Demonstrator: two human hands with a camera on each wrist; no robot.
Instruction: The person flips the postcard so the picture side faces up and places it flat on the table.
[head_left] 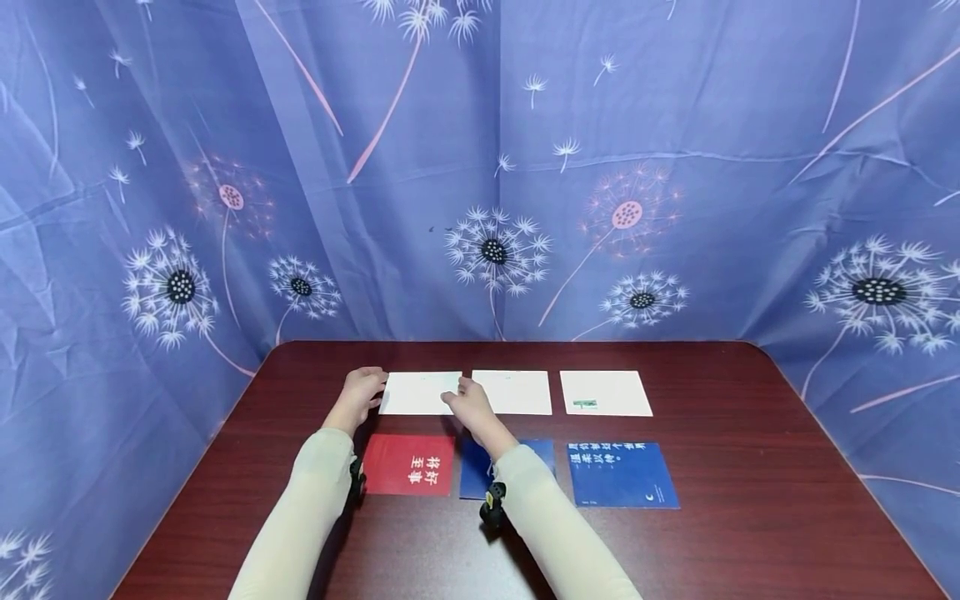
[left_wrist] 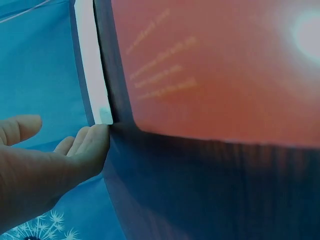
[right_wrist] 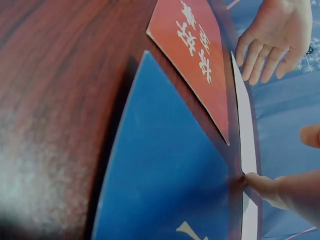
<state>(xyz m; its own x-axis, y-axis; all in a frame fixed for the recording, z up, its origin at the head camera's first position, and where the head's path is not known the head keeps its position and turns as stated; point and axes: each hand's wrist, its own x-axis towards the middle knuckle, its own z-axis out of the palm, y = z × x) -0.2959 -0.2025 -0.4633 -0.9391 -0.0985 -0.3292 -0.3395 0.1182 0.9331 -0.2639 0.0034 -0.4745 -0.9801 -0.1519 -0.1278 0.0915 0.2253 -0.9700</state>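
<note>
A white card (head_left: 416, 393) lies at the left end of the back row on the tabletop (head_left: 750, 467), just behind a red card (head_left: 397, 467), with a person's hands at its two ends. From where I stand, the left hand (head_left: 362, 392) grasps nothing, its fingers extended to the card's left end and its thumb held apart. The right hand (head_left: 472, 404) is also unclenched, one finger meeting the right end, thumb well clear. The work looks like squaring the card in its row; light, even pressure from both ends should keep it from swivelling or buckling. The gap to the middle white card (head_left: 521, 392) is narrow, so the right fingers could easily nudge that neighbor. A third white card (head_left: 606, 393) gives a line to match. Nearer, the right forearm crosses above a blue card (head_left: 474, 479); a raised wrist would spare it. Another blue card (head_left: 622, 475) lies farther right, before a dandelion-print curtain (head_left: 405, 250).
</note>
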